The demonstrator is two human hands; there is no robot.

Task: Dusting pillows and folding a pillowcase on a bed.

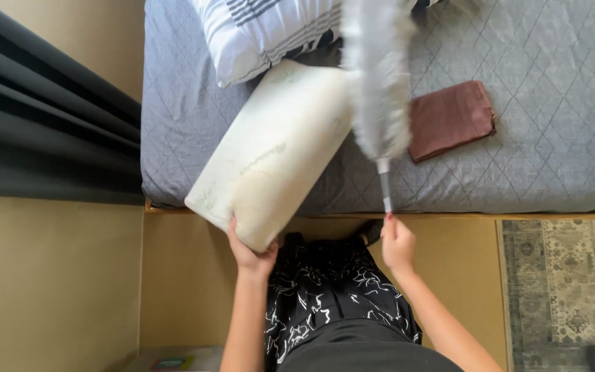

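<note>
**Hand positions at the bed edge**

The left hand (pixel 251 251) grips the near corner of the cream rectangular foam pillow (pixel 273 151), which extends away across the grey quilted mattress (pixel 552 103). The right hand (pixel 397 241) clasps the handle of the fluffy grey duster (pixel 378 83), which rises directly beyond it, blurred.

Cream pillow (pixel 270 153): long, plump, lying diagonal on the grey bed (pixel 552 103), near end hanging over bed's front edge. Grey feather duster (pixel 379 83): fluffy, blurred, upright over bed just right of pillow, thin handle pointing toward bed edge.
</note>
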